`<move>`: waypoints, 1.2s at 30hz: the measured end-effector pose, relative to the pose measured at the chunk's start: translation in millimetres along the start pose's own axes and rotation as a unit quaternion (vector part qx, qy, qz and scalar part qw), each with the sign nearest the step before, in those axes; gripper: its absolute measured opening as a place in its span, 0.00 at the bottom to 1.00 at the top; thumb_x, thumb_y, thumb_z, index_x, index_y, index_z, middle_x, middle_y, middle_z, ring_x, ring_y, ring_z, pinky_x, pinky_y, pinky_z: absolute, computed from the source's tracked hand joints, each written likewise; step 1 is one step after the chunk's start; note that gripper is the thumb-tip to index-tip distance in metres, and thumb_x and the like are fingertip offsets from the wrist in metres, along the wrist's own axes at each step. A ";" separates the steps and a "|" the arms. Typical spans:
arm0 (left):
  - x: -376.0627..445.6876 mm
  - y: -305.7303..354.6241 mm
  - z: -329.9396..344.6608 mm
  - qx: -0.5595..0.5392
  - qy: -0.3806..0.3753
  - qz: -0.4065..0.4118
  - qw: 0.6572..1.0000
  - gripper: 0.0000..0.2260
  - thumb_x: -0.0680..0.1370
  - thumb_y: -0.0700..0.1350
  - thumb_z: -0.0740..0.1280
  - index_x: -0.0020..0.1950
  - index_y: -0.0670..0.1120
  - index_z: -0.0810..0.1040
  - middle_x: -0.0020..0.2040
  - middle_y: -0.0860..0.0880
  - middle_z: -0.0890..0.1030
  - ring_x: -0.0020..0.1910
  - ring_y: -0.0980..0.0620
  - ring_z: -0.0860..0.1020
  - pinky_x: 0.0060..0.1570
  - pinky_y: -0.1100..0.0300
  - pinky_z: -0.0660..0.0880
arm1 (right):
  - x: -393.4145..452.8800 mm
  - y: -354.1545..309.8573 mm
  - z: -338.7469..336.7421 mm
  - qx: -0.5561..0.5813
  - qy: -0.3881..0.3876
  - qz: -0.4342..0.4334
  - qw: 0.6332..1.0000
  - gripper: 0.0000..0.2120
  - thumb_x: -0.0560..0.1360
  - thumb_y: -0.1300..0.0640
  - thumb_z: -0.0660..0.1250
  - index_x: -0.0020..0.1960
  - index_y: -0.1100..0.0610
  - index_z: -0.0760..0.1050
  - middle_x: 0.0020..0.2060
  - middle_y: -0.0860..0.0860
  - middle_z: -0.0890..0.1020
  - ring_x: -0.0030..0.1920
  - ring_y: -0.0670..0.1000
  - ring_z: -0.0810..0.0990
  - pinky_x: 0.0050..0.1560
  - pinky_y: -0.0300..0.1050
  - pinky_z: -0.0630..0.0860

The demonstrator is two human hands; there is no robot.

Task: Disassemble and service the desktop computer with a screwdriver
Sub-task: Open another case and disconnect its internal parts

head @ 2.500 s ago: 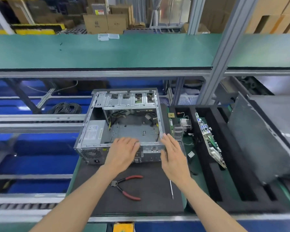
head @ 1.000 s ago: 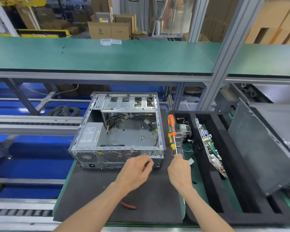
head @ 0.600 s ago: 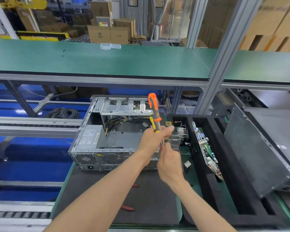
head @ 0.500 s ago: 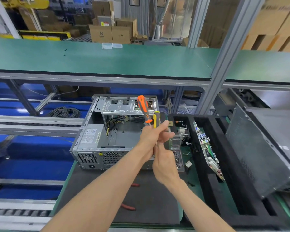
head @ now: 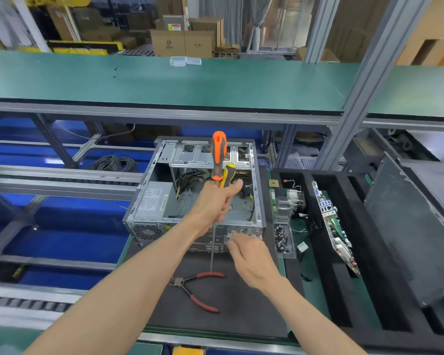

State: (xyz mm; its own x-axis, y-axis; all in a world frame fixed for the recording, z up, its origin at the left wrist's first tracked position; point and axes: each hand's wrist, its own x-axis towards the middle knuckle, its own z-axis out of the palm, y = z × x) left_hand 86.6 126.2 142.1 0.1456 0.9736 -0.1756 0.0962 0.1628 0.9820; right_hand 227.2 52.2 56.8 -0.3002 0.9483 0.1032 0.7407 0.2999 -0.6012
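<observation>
The open desktop case (head: 149, 201) lies on a dark mat (head: 236, 308), its inside showing a power supply and loose cables. My left hand (head: 215, 203) is raised over the case and grips two screwdrivers by their shafts: an orange-handled screwdriver (head: 219, 155) and a shorter yellow-handled screwdriver (head: 229, 174), handles up. One thin shaft hangs down below the fist. My right hand (head: 249, 257) hovers lower, in front of the case's rear panel, fingers loosely curled and holding nothing.
Red-handled pliers (head: 198, 290) lie on the mat near me. A black foam tray (head: 344, 290) to the right holds a motherboard (head: 333, 226) on edge, a heatsink and a clear box of screws (head: 282, 237). A grey side panel (head: 415, 221) leans far right. A green shelf (head: 164, 80) runs overhead.
My right hand picked the screwdrivers up and passed them to my left hand. It has now let go and dropped toward the case's rear, while the left holds them higher.
</observation>
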 end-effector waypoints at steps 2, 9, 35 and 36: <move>-3.5 -5.2 -9.7 0.091 -0.011 -0.002 0.996 0.16 0.75 0.59 0.72 0.30 0.56 0.73 0.25 0.54 0.63 0.23 0.52 0.59 0.24 0.63 0.59 | 2.8 -0.9 12.9 -0.057 -0.059 -0.013 0.997 0.09 0.80 0.55 0.58 0.53 0.55 0.75 0.50 0.51 0.80 0.48 0.57 0.79 0.50 0.54 0.76; -22.2 -45.4 -37.8 0.289 -0.100 -0.012 0.952 0.12 0.75 0.57 0.72 0.31 0.63 0.79 0.23 0.58 0.75 0.23 0.59 0.70 0.25 0.70 0.65 | 2.9 -1.5 66.7 -0.244 -0.214 -0.069 0.943 0.18 0.81 0.58 0.63 0.69 0.60 0.68 0.64 0.57 0.72 0.65 0.60 0.70 0.61 0.56 0.72; -50.1 -58.5 -75.6 0.473 -0.114 0.017 0.874 0.18 0.70 0.54 0.75 0.30 0.44 0.74 0.25 0.51 0.70 0.26 0.53 0.68 0.30 0.58 0.66 | 10.8 -42.8 2.0 -0.249 -0.102 -0.134 0.954 0.16 0.78 0.69 0.54 0.63 0.61 0.72 0.61 0.58 0.74 0.57 0.59 0.75 0.52 0.49 0.73; -53.2 -57.3 -77.3 0.478 -0.110 0.025 0.871 0.18 0.70 0.54 0.75 0.28 0.45 0.73 0.24 0.52 0.70 0.25 0.53 0.67 0.29 0.57 0.65 | 9.4 -44.6 2.4 -0.244 -0.091 -0.148 0.954 0.15 0.79 0.68 0.54 0.62 0.61 0.73 0.62 0.58 0.74 0.58 0.59 0.74 0.53 0.49 0.72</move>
State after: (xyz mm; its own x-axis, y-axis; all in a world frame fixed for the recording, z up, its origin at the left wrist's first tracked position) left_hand -2.7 77.5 100.6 0.3487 0.9042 -0.2469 0.8452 -0.1894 0.4998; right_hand 189.9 47.4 82.7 -0.6071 0.7934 0.0449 0.7849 0.6075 -0.1220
